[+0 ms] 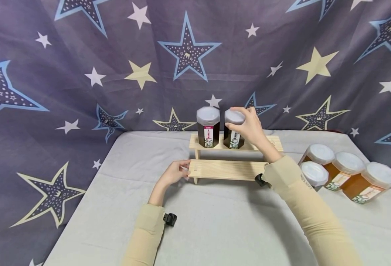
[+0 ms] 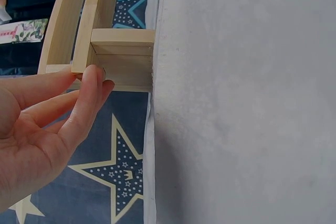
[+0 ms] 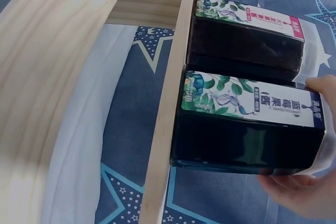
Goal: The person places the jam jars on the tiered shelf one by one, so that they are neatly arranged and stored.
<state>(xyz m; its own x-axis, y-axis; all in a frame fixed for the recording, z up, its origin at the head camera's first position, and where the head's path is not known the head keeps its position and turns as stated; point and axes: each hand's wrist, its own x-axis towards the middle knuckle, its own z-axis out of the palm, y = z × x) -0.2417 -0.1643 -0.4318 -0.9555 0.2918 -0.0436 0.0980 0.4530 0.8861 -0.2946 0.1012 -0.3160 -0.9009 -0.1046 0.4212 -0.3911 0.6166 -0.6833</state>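
Note:
A two-step wooden rack (image 1: 228, 170) stands on the table. My left hand (image 1: 173, 173) pinches the left end of its lower step, with thumb and fingertips at the board's corner in the left wrist view. On the upper step, my right hand (image 1: 250, 127) grips a dark jar (image 3: 247, 140) by its white lid, fingers on one side and thumb on the other. That jar stands upright with its base at the upper step. Just left of it is another dark jar (image 1: 208, 135) with a pink-topped label, also upright on the step.
Several amber jars with white lids, among them one nearest the right edge (image 1: 370, 183), stand on the table right of the rack, beside my right forearm. A grey cloth covers the table (image 1: 215, 225). Behind it hangs a dark curtain (image 1: 122, 44) with stars.

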